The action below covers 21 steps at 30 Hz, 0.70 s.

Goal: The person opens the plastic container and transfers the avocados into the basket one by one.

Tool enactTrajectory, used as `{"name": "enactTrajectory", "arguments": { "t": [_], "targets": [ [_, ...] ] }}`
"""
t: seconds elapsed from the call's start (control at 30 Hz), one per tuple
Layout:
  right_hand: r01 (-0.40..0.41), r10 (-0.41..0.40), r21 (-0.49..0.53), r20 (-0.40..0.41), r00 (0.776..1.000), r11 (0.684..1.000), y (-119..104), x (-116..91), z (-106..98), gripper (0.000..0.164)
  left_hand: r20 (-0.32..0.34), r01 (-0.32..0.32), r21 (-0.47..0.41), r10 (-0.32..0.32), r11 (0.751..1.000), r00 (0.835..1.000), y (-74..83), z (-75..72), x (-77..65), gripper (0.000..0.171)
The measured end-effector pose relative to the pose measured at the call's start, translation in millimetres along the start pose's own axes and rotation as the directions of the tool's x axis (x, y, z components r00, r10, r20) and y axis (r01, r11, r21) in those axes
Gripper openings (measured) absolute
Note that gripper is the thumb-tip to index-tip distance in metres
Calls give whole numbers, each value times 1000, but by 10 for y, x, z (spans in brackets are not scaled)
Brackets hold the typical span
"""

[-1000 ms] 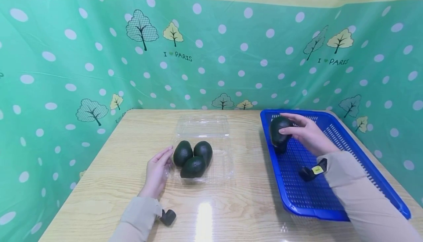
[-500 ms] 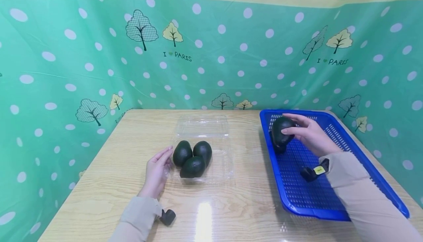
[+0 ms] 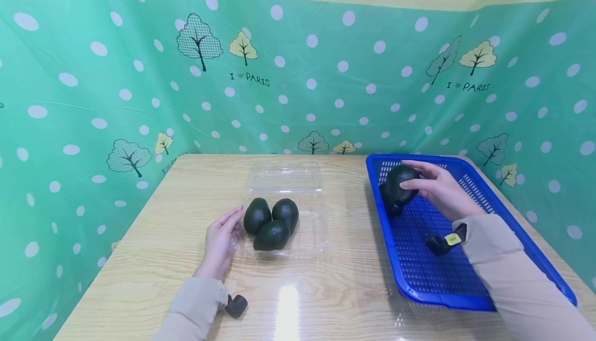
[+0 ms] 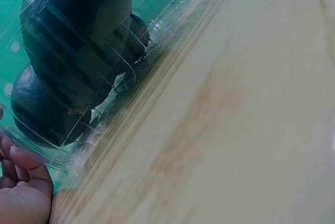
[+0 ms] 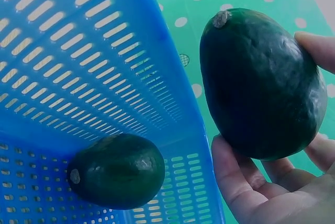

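My right hand (image 3: 442,192) grips a dark green avocado (image 3: 399,188) above the far left part of a blue plastic basket (image 3: 397,273). Thumb and fingers lie around the fruit in the right wrist view. Below it, another avocado (image 5: 118,171) lies in the basket, mostly hidden in the head view. To the left, a clear plastic clamshell container (image 3: 313,232) holds three avocados (image 3: 272,235) grouped in its left half. At the container's left edge my left hand (image 3: 221,242) pinches the rim; the left wrist view shows only part of its fingers (image 4: 23,158).
The container's hinged lid (image 3: 285,178) lies folded back behind it. Both stand on a wood-grain table (image 3: 153,258). A green dotted cloth (image 3: 312,67) hangs behind and at both sides. Black wrist devices (image 3: 236,306) are strapped on both arms.
The right hand has shifted slightly to the right with the avocado, uncovering more of the one beneath. My left hand and the container have stayed in place.
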State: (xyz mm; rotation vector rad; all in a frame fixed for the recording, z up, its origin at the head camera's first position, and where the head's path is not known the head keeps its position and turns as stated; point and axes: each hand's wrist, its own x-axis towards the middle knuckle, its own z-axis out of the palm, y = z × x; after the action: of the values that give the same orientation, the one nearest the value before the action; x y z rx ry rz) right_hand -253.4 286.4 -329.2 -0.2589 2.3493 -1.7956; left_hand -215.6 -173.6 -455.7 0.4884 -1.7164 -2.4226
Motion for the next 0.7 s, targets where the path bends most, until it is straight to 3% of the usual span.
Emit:
{"name": "enactTrajectory", "arguments": {
  "t": [0.7],
  "targets": [
    [-30, 30, -28, -9, 1000, 999, 31, -15, -82, 69, 10, 8, -8, -8, 1000, 1000, 11, 2, -12, 14]
  ]
}}
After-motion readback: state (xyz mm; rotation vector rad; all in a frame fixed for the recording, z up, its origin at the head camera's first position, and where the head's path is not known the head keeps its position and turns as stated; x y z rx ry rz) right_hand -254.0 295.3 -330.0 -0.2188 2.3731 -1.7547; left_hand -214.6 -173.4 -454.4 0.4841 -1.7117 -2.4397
